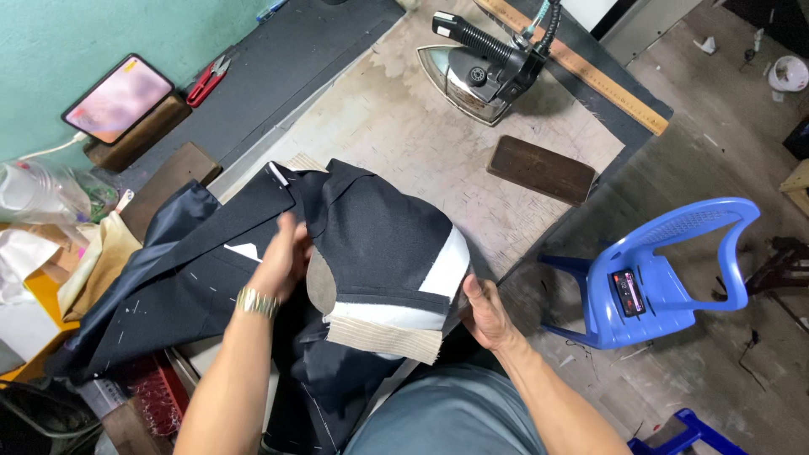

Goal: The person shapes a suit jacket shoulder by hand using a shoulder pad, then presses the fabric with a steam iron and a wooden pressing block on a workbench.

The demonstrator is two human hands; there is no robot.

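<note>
Head view: left hand [282, 257] is pinching the dark navy jacket panel [371, 236]; right hand [484, 312] is gripping its near-right edge, nearer the white interfacing [447, 270].

The jacket [371, 236] is dark navy, dotted with white basting stitches, with white interlining and a beige canvas strip at its lower edge. The desk [421, 143] has a worn, mottled beige cover bordered in dark grey. The iron [480, 72] is silver and black — beside it a dark brown block [541, 169] and a tan wooden ruler [581, 72]. The chair [666, 278] is bright blue, the wall [93, 42] teal, the scissors [208, 80] red, and the phone [117, 98] glows pink. A gold watch [256, 302] sits on the left wrist.
</note>
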